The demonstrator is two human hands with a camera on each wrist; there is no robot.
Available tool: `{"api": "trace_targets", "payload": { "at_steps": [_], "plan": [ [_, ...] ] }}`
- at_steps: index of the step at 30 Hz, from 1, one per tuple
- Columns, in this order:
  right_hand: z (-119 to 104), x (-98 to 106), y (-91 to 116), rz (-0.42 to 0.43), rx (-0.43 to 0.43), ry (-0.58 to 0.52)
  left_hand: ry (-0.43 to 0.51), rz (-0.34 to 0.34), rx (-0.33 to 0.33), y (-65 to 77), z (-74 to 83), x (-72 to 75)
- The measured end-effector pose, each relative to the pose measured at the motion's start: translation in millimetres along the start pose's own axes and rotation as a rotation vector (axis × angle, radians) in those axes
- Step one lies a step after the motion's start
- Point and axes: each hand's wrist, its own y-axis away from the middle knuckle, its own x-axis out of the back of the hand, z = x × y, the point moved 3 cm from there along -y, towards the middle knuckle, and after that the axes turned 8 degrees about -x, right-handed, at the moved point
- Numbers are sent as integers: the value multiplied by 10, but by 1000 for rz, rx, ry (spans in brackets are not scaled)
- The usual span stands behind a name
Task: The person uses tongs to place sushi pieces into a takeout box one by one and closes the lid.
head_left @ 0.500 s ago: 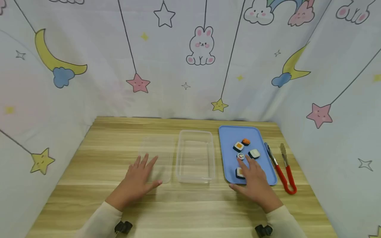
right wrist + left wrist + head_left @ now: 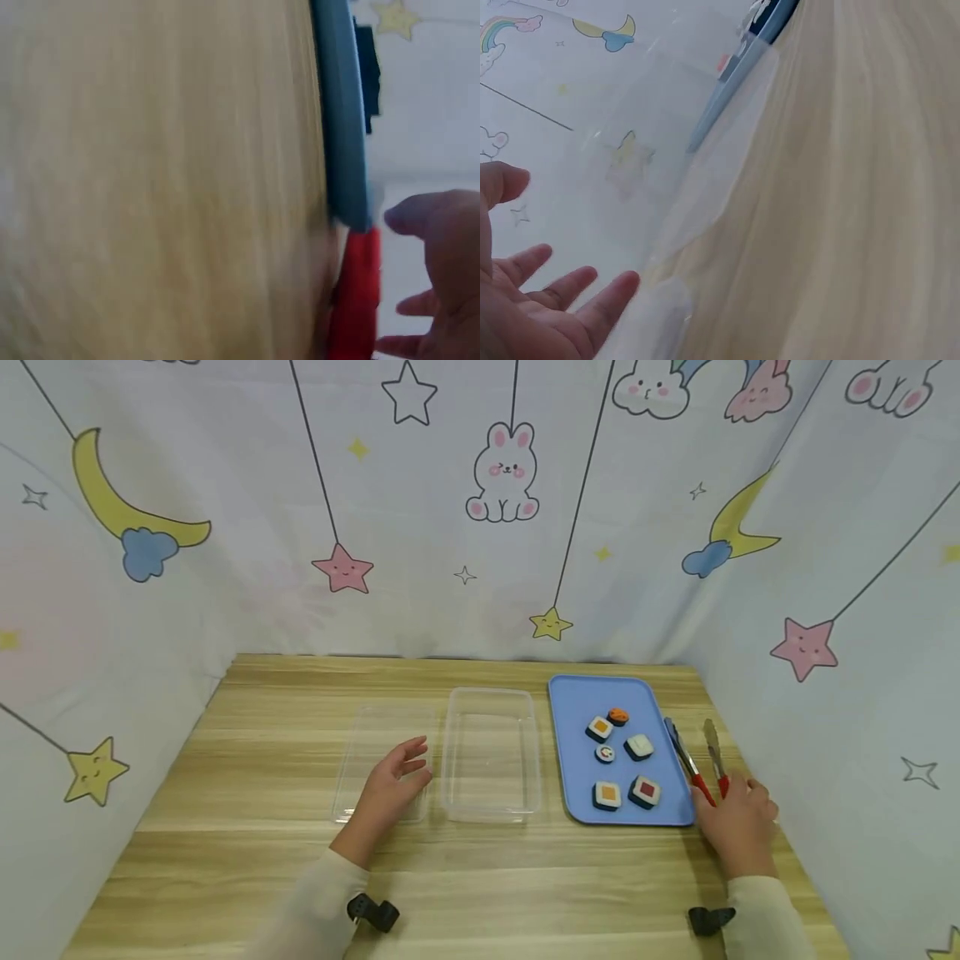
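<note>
My left hand [image 2: 392, 792] hovers above the clear lid [image 2: 375, 752], beside the clear plastic container [image 2: 491, 814]. In the left wrist view the thumb and fingers of the left hand [image 2: 540, 300] are spread apart with nothing between them. At the right, my right hand [image 2: 738, 827] is over the red handles of the metal tongs [image 2: 701, 789], covering their bend. The right wrist view has the right hand [image 2: 450, 277] with thumb and fingers apart, next to the red tongs handle [image 2: 356, 300].
A blue tray [image 2: 573, 693] between container and tongs carries several sushi pieces, including one with a dark red centre [image 2: 645, 792] and an orange-topped one [image 2: 618, 717]. The wooden table [image 2: 480, 885] meets a patterned curtain [image 2: 420, 610] at the back and sides.
My right hand has moved right, off the tray and over the tongs handles. The left hand has shifted right toward the container, its fingers less spread in the head view.
</note>
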Motion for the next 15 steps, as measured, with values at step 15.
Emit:
{"api": "trace_targets", "payload": {
  "at_steps": [15],
  "plan": [
    [169, -45, -179, 18, -12, -85, 115, 84, -43, -71, -127, -295]
  ]
}}
